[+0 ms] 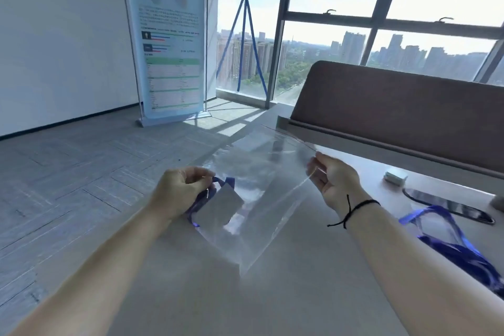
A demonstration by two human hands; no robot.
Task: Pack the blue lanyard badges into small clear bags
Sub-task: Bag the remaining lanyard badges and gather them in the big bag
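Right grip (334, 181) pinched on clear bag (261, 194), stretching mouth open above tabletop (272, 294). Left grip (178, 191) closed round bunched blue lanyard (200, 199), badge (219, 210) at opening, angled for sliding in.

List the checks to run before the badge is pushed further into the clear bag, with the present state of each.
1. Left hand grips the blue lanyard badge: ok.
2. Right hand pinches the clear bag at its edge: ok.
3. Bag mouth open wide enough for the badge: cannot tell, the film is transparent.
4. Badge card fully inside the bag: cannot tell.
5. Lanyard strap gathered, not trailing: not ok, a loop hangs below the left hand.
6. More badges within reach on the table: ok.
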